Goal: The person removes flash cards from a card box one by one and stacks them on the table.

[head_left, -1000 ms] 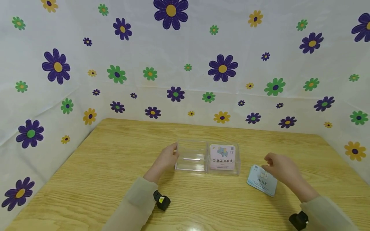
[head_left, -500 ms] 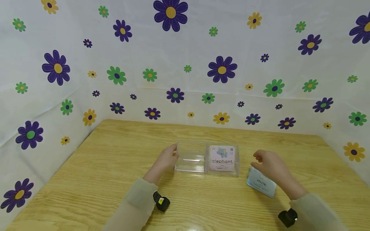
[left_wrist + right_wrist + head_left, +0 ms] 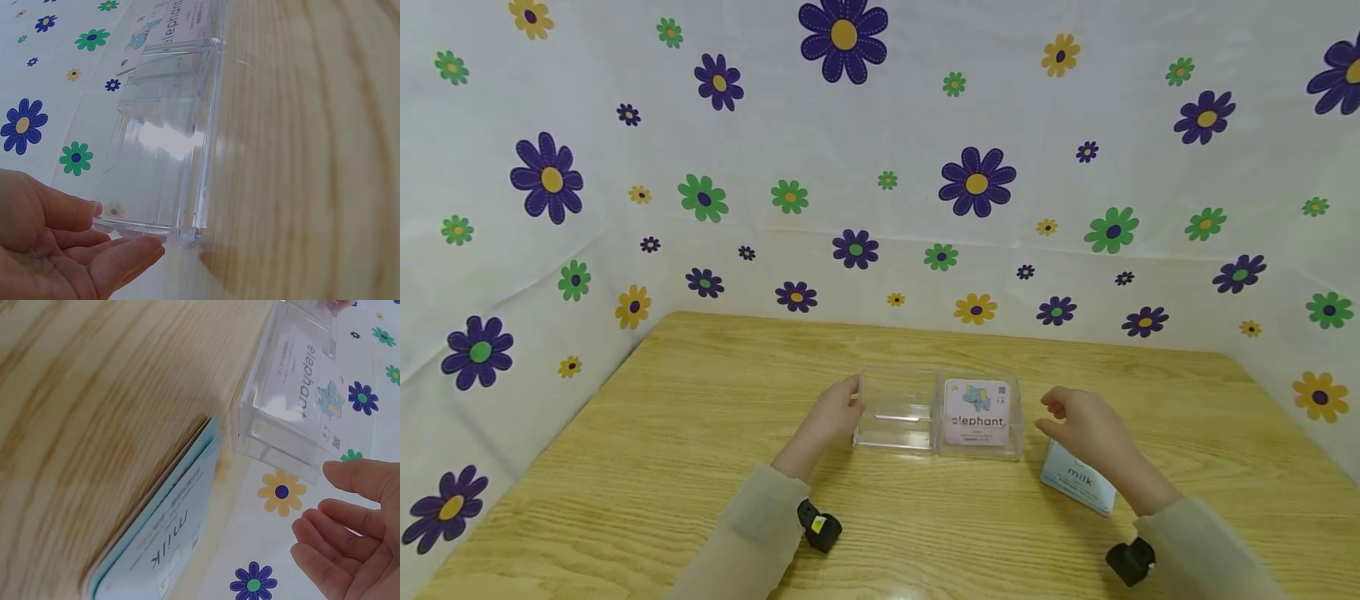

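Cloth [image 3: 865, 117]: white fabric, softly creased, printed with round-petalled purple, green and yellow flowers; it rises beyond the left grip [image 3: 830, 410] and the right grip [image 3: 1086, 423].
Counter [image 3: 715, 400]: flat wood grain in pale yellow-brown streaks, faintly glossy, spread beneath both grips.
Sleeves [image 3: 737, 533]: plain pale fabric with smooth, soft folds, ending at the wrist just behind each grip.
Box [image 3: 895, 435]: clear, hard, plastic-looking, oblong and straight-edged, split by a wall into two squarish compartments; one end is held in the left grip, the other lies near the right grip, apart from it.
Right grip state: wide, thumb standing away from loosely bent fingers, raised over the counter near the box.
Left grip state: narrow, pinching the thin end wall of the box between thumb and fingers.
Milk cards [image 3: 1078, 479]: flat stack of smooth, light blue, round-cornered cards, edges slightly staggered, lying just below the right grip.
Elephant card [image 3: 977, 396]: pale pink, rounded square, printed with a blue elephant, inside the compartment farther from the left grip.
Black blocks [image 3: 822, 529]: small, angular, dark, one at the wrist behind each grip.
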`<state>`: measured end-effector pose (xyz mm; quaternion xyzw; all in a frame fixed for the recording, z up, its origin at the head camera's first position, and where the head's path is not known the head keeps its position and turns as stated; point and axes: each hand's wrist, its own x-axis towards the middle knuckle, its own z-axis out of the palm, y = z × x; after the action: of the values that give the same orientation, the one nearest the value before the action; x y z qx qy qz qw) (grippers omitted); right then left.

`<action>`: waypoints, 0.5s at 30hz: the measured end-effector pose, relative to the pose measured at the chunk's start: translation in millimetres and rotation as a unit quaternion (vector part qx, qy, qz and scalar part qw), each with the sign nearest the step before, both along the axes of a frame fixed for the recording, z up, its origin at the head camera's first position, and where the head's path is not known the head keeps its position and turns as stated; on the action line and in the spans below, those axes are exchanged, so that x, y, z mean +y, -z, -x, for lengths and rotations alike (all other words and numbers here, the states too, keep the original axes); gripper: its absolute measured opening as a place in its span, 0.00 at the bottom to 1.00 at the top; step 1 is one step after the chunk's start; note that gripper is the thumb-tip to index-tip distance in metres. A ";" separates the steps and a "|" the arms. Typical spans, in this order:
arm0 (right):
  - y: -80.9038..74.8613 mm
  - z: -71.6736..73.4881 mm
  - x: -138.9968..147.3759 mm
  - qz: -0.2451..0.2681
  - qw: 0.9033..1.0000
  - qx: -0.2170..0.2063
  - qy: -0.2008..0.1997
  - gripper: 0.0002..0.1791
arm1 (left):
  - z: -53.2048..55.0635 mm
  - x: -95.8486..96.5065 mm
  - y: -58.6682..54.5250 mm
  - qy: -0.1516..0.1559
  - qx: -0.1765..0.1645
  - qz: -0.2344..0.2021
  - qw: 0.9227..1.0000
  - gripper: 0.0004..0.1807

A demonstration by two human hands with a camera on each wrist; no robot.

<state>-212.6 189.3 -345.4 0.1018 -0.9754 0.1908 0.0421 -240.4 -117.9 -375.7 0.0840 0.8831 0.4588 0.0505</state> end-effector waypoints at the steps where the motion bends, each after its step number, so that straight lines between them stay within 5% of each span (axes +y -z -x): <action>1: -0.4 0.4 -1.2 0.000 1.000 0.001 0.000 0.16 | 0.0 -0.1 0.0 0.000 0.001 -0.002 1.000 0.24; 15: -5.0 4.2 -14.6 0.007 1.000 0.021 -0.015 0.15 | -1.3 -1.6 0.9 0.006 0.012 -0.008 1.000 0.23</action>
<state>-216.8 174.6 -340.4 0.1200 -0.9714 0.1957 0.0603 -239.1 -119.4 -376.7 0.0952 0.8795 0.4644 0.0415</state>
